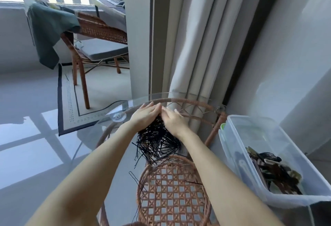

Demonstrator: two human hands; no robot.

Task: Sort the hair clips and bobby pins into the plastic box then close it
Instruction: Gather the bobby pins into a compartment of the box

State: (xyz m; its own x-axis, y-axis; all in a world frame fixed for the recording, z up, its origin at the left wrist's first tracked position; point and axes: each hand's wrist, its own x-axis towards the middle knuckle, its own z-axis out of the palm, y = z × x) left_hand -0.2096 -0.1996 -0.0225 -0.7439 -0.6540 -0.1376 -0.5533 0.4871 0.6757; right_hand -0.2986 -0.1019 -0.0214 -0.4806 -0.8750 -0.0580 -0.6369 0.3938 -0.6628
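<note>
A big heap of black bobby pins [157, 143] lies on the round glass tabletop [114, 129]. My left hand [146, 113] and my right hand [172, 120] cup the far end of the heap from both sides, fingertips nearly meeting, palms pressed against the pins. A few stray bobby pins [136, 177] lie nearer to me on the glass. At the right stands the clear plastic box [232, 147], uncovered, with dark and tortoiseshell hair clips [274, 172] piled in its near end. No lid is visible.
Under the glass is a rattan table frame with a woven lower shelf [172, 195]. A curtain [193, 46] and wall stand just behind the table. A rattan chair [96, 46] with a green cloth stands further back on a rug.
</note>
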